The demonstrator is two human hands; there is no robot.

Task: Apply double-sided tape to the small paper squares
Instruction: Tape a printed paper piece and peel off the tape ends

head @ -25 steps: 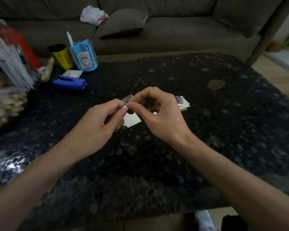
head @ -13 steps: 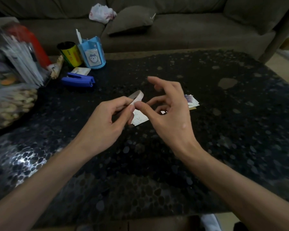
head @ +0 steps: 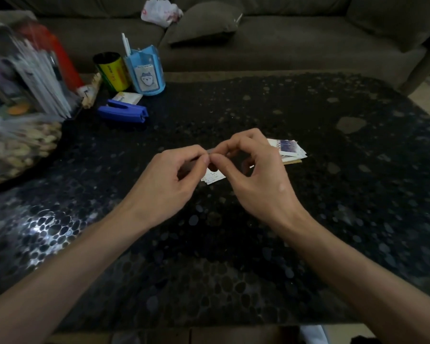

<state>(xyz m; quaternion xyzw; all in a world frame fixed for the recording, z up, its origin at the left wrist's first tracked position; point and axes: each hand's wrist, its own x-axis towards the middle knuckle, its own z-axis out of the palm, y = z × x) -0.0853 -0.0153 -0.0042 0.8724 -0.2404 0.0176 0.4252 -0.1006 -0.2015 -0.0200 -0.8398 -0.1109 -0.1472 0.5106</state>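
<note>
My left hand (head: pixel 174 177) and my right hand (head: pixel 256 177) meet above the middle of the dark pebbled table (head: pixel 233 256). Both pinch a small strip of double-sided tape (head: pixel 212 151) between thumb and forefinger; most of the tape is hidden by the fingers. Under the fingertips lies a small white paper square (head: pixel 213 177) on the table. A little pile of paper squares (head: pixel 289 150), the top one printed purple, lies just right of my right hand.
At the back left stand a blue stapler (head: pixel 123 112), a blue pen holder (head: pixel 145 73), a yellow can (head: pixel 112 70) and a white card (head: pixel 127 97). A bag of nuts and packets (head: pixel 18 120) fills the left edge. A sofa (head: pixel 283 40) runs behind the table.
My right hand's fingers, spread half a second ago, have curled back in and pinch the tape again beside my left thumb. The camera tilted slightly.
</note>
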